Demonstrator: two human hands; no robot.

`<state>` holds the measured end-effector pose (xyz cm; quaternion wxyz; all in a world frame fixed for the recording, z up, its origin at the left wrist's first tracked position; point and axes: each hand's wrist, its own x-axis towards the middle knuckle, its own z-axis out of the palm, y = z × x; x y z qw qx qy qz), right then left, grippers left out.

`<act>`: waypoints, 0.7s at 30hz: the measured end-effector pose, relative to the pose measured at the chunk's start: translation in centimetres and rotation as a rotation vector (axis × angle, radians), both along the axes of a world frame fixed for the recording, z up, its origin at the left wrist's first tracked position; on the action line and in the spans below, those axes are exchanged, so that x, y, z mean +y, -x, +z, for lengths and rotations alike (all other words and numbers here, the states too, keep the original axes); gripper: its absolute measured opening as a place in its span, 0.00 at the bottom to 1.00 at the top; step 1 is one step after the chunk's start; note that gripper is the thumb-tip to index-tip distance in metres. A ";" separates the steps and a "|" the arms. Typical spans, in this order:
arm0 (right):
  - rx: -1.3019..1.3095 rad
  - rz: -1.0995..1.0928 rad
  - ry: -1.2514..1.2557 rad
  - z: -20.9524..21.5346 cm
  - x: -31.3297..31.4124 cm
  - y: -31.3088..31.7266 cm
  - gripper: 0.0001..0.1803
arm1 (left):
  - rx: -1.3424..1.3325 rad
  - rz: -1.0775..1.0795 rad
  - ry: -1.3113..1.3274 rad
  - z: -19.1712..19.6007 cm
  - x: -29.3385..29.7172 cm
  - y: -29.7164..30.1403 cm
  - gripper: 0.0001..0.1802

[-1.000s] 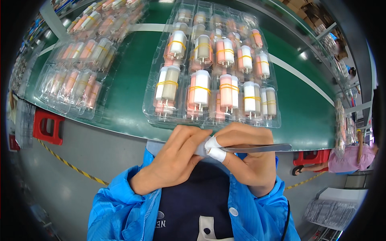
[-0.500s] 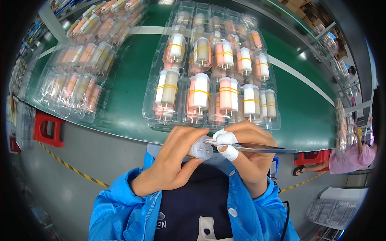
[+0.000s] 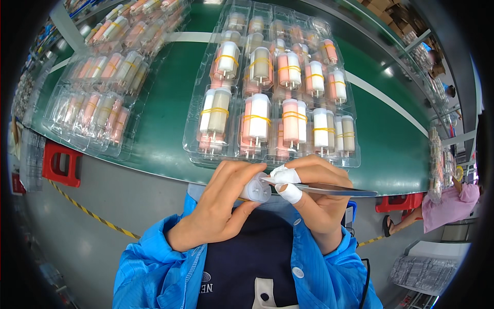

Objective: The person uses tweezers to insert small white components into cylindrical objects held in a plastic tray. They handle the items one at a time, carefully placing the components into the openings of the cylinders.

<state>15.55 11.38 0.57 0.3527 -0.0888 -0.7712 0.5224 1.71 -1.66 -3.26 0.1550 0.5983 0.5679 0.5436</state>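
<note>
A whitish cylinder (image 3: 253,189) with a round translucent end lies in the grip of my left hand (image 3: 221,203), its end turned toward my right hand. My right hand (image 3: 321,193) is closed on metal tweezers (image 3: 334,191), with white tape round the thumb and a fingertip. The tweezers' narrow tips meet the cylinder's end face near a small stub; whether they pinch it I cannot make out. Just beyond my hands, a clear plastic tray (image 3: 198,157) holds several paired cylinders (image 3: 256,119) in white, pink and grey, bound with yellow rubber bands.
Both trays rest on a green bench (image 3: 159,118); another clear tray (image 3: 90,123) of cylinders is at the left. Below its edge are a red stool (image 3: 62,164) at left and another red stool (image 3: 399,203) at right. A person in pink (image 3: 453,206) is at far right.
My hands and the tweezers have barely shifted, the cylinder's end tilting slightly. The trays appear a touch further right. At far right, the person in pink has moved a little.
</note>
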 end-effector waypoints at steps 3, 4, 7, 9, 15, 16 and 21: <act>0.001 -0.002 0.005 -0.1 0.0 0.0 0.09 | 0.006 -0.001 -0.010 -0.1 0.0 0.1 0.31; 0.008 0.000 0.006 -0.1 0.0 -0.1 0.09 | 0.012 -0.002 -0.014 -0.1 0.0 0.1 0.31; 0.032 0.001 0.020 -0.4 0.0 -0.2 0.09 | 0.025 -0.002 -0.022 0.0 0.1 0.2 0.31; 0.037 0.000 0.010 -0.4 0.0 -0.2 0.09 | 0.028 0.002 -0.027 0.1 0.1 0.1 0.32; 0.004 -0.013 -0.032 -0.3 0.0 -0.1 0.09 | 0.038 0.014 -0.015 0.1 0.0 0.0 0.32; -0.003 -0.016 -0.034 -0.2 0.0 -0.1 0.09 | 0.039 0.011 -0.014 0.1 0.0 0.1 0.32; 0.029 -0.019 -0.009 -0.5 0.0 0.0 0.09 | 0.048 0.011 -0.022 0.2 0.0 0.2 0.32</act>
